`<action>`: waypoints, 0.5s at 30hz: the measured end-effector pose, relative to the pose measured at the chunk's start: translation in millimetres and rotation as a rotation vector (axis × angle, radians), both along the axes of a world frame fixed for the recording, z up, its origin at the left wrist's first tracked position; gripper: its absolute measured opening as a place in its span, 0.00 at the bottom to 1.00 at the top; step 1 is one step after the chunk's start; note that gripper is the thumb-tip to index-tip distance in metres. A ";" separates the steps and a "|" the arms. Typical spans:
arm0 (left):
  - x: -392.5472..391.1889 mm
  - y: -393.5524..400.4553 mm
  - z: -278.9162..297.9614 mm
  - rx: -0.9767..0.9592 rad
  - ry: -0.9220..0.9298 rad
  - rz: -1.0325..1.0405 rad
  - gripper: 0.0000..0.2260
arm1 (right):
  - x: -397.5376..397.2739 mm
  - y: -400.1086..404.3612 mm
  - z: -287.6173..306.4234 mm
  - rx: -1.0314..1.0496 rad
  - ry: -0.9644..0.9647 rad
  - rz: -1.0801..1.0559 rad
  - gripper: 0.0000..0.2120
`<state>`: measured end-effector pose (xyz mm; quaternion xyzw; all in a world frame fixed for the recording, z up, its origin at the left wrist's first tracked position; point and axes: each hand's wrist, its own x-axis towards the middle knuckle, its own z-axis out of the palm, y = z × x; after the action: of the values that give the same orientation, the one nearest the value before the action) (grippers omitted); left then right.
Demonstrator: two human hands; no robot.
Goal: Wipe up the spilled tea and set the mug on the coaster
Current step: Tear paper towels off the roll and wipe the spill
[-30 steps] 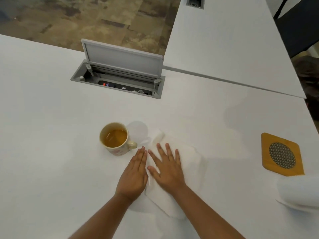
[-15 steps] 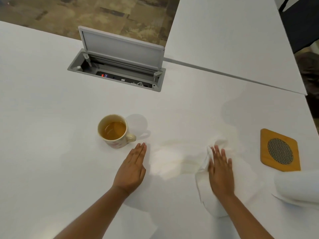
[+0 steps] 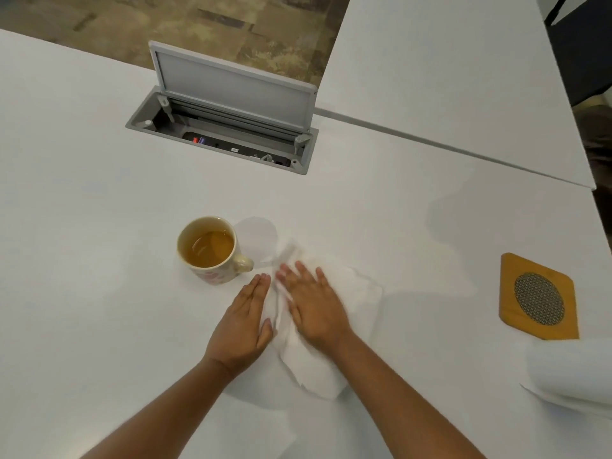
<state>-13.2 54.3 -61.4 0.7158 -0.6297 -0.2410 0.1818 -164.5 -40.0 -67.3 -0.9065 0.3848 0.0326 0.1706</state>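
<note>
A cream mug [image 3: 212, 250] of amber tea stands upright on the white table [image 3: 82, 226], handle pointing right. Just right of it lies a crumpled white paper towel [image 3: 351, 293], with my right hand [image 3: 314, 309] pressed flat on it, fingers spread. My left hand [image 3: 245, 323] rests flat on the table beside the towel's left edge, touching it. The wooden coaster [image 3: 516, 313] with a round mesh centre lies far right, with nothing on it. No spilled tea is visible around the towel.
An open grey cable box [image 3: 218, 127] with a raised lid is sunk into the table behind the mug. A paper towel roll [image 3: 573, 372] lies at the right edge below the coaster. A second white table [image 3: 447, 77] adjoins at the back right.
My right hand has slid the paper towel back left, from near the coaster to beside the mug. My left hand has stayed flat in about the same place.
</note>
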 end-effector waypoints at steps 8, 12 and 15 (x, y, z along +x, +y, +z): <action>-1.2 1.5 2.2 0.091 0.001 0.017 0.31 | -158.0 -29.3 11.0 -0.092 0.027 -0.655 0.23; -0.9 1.1 2.8 0.094 -0.002 0.024 0.32 | -163.7 36.2 9.6 -0.089 0.010 -0.753 0.24; -0.5 0.9 4.2 0.090 0.003 0.013 0.30 | -111.9 60.0 16.2 -0.136 -0.013 -0.635 0.22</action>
<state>-13.7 55.2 -57.2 0.7270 -0.6132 -0.2688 0.1521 -276.4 20.0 -51.1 -0.7508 0.6484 -0.0539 0.1137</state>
